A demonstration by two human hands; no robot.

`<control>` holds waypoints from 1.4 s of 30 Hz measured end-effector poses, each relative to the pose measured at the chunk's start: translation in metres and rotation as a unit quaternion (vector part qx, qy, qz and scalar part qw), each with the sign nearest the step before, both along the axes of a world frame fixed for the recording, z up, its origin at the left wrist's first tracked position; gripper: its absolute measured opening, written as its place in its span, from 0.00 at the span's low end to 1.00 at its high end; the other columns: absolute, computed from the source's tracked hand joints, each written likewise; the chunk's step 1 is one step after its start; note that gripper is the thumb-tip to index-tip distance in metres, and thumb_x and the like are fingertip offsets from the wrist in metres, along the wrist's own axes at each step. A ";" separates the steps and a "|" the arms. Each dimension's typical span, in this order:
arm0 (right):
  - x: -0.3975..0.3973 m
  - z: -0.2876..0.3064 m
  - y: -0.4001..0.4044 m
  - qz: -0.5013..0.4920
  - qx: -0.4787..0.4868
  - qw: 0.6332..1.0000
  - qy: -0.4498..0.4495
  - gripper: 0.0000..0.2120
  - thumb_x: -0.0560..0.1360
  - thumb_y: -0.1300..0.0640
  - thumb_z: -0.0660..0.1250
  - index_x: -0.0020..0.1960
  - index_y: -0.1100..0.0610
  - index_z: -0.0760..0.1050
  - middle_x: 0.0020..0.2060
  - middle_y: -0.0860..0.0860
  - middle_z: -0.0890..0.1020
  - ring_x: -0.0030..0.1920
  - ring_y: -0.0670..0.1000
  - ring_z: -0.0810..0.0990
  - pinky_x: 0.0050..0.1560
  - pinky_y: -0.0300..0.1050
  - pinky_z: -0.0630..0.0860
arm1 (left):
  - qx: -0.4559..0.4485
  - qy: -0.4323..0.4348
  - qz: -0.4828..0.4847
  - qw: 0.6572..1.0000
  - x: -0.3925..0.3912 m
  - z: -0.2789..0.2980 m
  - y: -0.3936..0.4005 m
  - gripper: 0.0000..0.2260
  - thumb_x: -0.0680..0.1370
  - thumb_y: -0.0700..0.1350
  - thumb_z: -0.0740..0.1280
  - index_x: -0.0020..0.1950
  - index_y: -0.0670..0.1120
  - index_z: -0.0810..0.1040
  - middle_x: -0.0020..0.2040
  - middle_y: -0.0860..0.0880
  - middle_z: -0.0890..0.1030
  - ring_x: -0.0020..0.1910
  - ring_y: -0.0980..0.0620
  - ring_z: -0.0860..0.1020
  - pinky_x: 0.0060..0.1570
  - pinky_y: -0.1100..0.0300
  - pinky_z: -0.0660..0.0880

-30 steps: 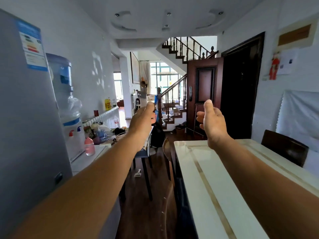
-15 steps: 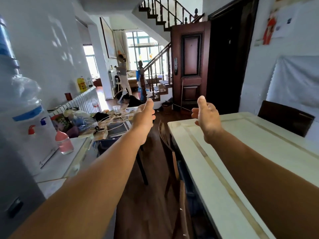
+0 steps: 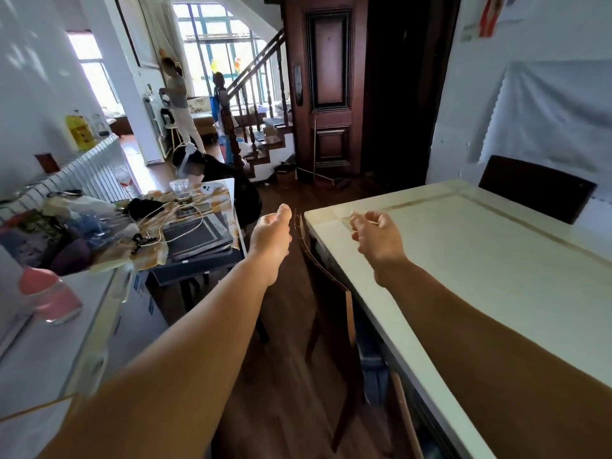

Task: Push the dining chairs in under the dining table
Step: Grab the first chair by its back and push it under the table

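Hands (image 3: 271,238) (image 3: 377,238) empty — raised beside dining chair (image 3: 326,276).

A lived-in home: a cream dining desk (image 3: 463,260) with dark wooden chairs (image 3: 536,190), a wooden staircase (image 3: 258,104), a panelled door (image 3: 328,77) and a cluttered side desk (image 3: 185,233)

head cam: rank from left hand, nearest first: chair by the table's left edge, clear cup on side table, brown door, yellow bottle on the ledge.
From the left hand:
1. Chair, just right of it.
2. Clear cup, left, beyond.
3. Yellow bottle, far left on the ledge.
4. Brown door, far ahead.
3 and 4 too close to call.
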State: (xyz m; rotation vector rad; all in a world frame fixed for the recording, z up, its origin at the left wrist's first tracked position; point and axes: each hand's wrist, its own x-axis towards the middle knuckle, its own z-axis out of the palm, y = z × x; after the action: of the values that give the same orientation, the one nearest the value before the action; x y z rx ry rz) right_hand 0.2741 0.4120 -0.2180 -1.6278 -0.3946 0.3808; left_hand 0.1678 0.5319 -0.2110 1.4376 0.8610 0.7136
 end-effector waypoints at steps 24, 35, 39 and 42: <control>0.083 -0.148 0.116 0.301 -0.312 0.900 0.041 0.23 0.69 0.61 0.66 0.61 0.45 0.71 0.40 0.49 0.80 0.37 0.47 0.80 0.29 0.37 0.72 | -0.153 0.243 -0.042 0.957 0.151 -0.151 0.118 0.20 0.77 0.48 0.65 0.67 0.48 0.66 0.58 0.44 0.77 0.49 0.45 0.80 0.41 0.49 0.81; 0.067 -0.150 0.119 0.264 -0.299 0.916 0.051 0.31 0.67 0.65 0.64 0.66 0.43 0.72 0.42 0.47 0.82 0.39 0.47 0.80 0.28 0.36 0.70 | -0.093 0.273 -0.034 0.957 0.145 -0.156 0.125 0.20 0.74 0.34 0.62 0.66 0.43 0.66 0.58 0.41 0.74 0.38 0.44 0.77 0.30 0.52 0.81; 0.042 -0.151 0.129 0.275 -0.278 0.919 0.054 0.29 0.67 0.64 0.66 0.65 0.44 0.73 0.45 0.48 0.82 0.43 0.49 0.80 0.34 0.39 0.73 | -0.078 0.278 -0.016 0.957 0.121 -0.157 0.136 0.20 0.74 0.35 0.62 0.66 0.45 0.65 0.57 0.42 0.74 0.44 0.42 0.78 0.35 0.47 0.82; 0.016 -0.151 0.141 0.279 -0.261 0.923 0.046 0.26 0.68 0.62 0.66 0.63 0.42 0.73 0.43 0.46 0.81 0.44 0.49 0.80 0.37 0.42 0.75 | -0.063 0.286 -0.002 0.956 0.098 -0.155 0.148 0.21 0.74 0.36 0.62 0.67 0.45 0.66 0.56 0.42 0.74 0.44 0.42 0.78 0.33 0.48 0.82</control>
State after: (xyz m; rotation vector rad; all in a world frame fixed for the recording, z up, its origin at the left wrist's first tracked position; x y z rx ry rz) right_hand 0.2898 0.5528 -0.3695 -1.9855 -0.7338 1.0641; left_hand 0.2654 0.6801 -0.3655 1.5520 1.3202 0.2231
